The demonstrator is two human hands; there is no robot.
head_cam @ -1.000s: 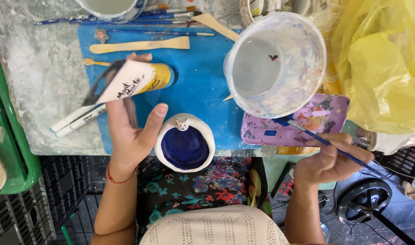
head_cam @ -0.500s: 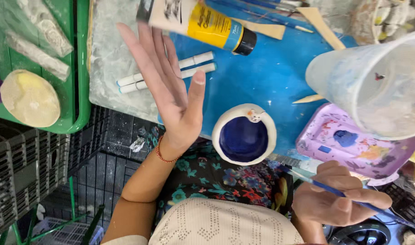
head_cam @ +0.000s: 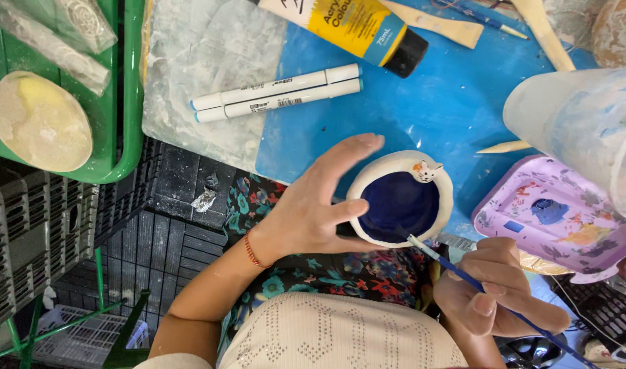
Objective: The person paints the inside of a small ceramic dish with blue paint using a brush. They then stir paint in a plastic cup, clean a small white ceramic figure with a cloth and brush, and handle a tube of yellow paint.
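The small round bowl (head_cam: 400, 198), white outside and dark blue inside, sits at the near edge of the blue mat (head_cam: 456, 109). A tiny cat figure (head_cam: 428, 170) is fixed on the bowl's far rim.

Left hand (head_cam: 313, 208): fingers spread in a loose, partly open cup against the bowl's left side. The thumb and middle fingers touch the bowl wall; the forefinger arches above the rim without closing down.

Right hand (head_cam: 494, 287): fingers closed around the thin blue handle of a paintbrush (head_cam: 463, 273). The brush tip rests on the bowl's near rim. The hand lies just off the bowl's lower right.

Positions relative to the bowl:
- Two white markers (head_cam: 277, 93) lie side by side up and to the left, half on the mat and half on a clear plastic sheet (head_cam: 203, 61).
- A yellow paint tube (head_cam: 354, 27) with a black cap lies further up.
- A purple paint tray (head_cam: 559, 222) with blue dabs lies just to the right.
- A cloudy plastic cup (head_cam: 586, 130) stands above the tray.
- A green tray (head_cam: 125, 102) holding a pale round lump (head_cam: 39, 121) lies well to the left.
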